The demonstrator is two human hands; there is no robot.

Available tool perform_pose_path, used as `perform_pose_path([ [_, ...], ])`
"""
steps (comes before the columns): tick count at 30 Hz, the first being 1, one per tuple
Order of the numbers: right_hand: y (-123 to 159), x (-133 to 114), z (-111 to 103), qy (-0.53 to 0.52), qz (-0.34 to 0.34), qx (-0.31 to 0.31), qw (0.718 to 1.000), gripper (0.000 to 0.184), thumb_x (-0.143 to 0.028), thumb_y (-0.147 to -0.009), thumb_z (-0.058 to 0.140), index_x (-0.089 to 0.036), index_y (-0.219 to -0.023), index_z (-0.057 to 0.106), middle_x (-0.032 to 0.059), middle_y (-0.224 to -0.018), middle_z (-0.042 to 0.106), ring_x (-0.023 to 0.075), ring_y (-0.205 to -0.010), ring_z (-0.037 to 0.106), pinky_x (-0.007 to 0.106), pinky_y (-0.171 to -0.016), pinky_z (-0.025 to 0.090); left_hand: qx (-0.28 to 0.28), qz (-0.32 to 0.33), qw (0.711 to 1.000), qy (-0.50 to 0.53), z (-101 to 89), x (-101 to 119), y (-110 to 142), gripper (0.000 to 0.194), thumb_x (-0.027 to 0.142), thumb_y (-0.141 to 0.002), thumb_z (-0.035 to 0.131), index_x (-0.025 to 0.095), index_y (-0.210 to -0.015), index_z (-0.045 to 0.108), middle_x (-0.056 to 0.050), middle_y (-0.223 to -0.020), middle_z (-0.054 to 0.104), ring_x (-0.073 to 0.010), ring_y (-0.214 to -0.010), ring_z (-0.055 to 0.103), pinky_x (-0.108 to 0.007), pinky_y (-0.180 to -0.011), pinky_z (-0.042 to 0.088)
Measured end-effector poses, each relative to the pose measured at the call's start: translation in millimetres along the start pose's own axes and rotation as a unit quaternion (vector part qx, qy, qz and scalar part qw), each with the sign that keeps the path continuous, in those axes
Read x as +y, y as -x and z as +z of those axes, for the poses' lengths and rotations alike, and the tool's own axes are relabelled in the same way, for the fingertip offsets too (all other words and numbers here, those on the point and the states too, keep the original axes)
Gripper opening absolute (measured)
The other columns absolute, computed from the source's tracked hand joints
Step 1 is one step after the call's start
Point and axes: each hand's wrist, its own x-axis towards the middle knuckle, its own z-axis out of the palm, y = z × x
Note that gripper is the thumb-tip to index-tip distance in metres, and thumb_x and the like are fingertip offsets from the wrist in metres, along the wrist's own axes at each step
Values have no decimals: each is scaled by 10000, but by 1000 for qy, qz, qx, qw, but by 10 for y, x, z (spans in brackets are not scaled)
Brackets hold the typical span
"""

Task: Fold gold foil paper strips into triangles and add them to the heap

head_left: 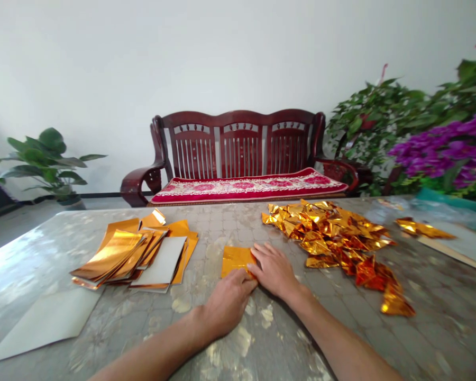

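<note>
A folded gold foil sheet lies on the table in front of me. My right hand rests flat on its right edge, fingers stretched out. My left hand sits just below the sheet with its fingers curled down onto the near edge, pressing or pinching it. To the left lies a fanned stack of flat gold foil sheets, some showing their white backs. To the right is a heap of folded gold foil pieces.
The patterned glossy table holds a white sheet at the near left and one more gold piece on a board at the far right. Behind stand a red wooden bench, a leafy plant and purple flowers.
</note>
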Motion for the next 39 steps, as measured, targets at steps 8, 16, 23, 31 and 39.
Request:
perform_pose_path([
  [8, 40, 23, 15, -39, -67, -32, 996, 492, -427, -950, 460, -273, -1416, 482, 34, -1542, 392, 302, -1448, 254, 542, -1152, 181, 102, -122, 983, 91, -66, -366, -148, 270, 118, -853, 482, 227, -956, 707, -24, -939, 698, -185, -954, 619, -297, -884, 455],
  [16, -5, -30, 26, -106, -105, -39, 988, 649, -266, -883, 556, -208, -1493, 341, 104, -1504, 441, 223, -1446, 286, 481, -1186, 156, 102, -185, 977, -13, -64, -529, -273, 363, 325, -925, 523, 164, -1249, 555, -94, -1131, 641, -238, -1086, 583, -344, -945, 437],
  [23, -28, -37, 86, -150, -136, -14, 979, 691, -255, -816, 639, -228, -1458, 385, 102, -1442, 508, 225, -1359, 415, 461, -1163, 221, 46, -240, 970, -17, -184, -555, -257, 315, 410, -882, 581, 226, -1136, 607, -61, -1090, 652, -214, -984, 629, -285, -778, 434],
  [31, -11, -60, 63, -150, -149, -7, 977, 681, -249, -806, 645, -238, -1445, 407, 73, -1385, 556, 221, -1301, 457, 414, -1137, 247, 30, -295, 953, 57, -234, -595, -277, 230, 409, -841, 597, 203, -938, 633, -25, -886, 693, -180, -817, 632, -249, -643, 357],
  [39, 36, -73, 9, -108, -121, 6, 987, 578, -347, -811, 699, -233, -1348, 519, 72, -1242, 618, 236, -1158, 501, 361, -979, 367, 94, -279, 936, 195, -126, -750, -293, 102, 272, -782, 592, 174, -769, 617, 18, -673, 633, -134, -632, 573, -225, -580, 353],
])
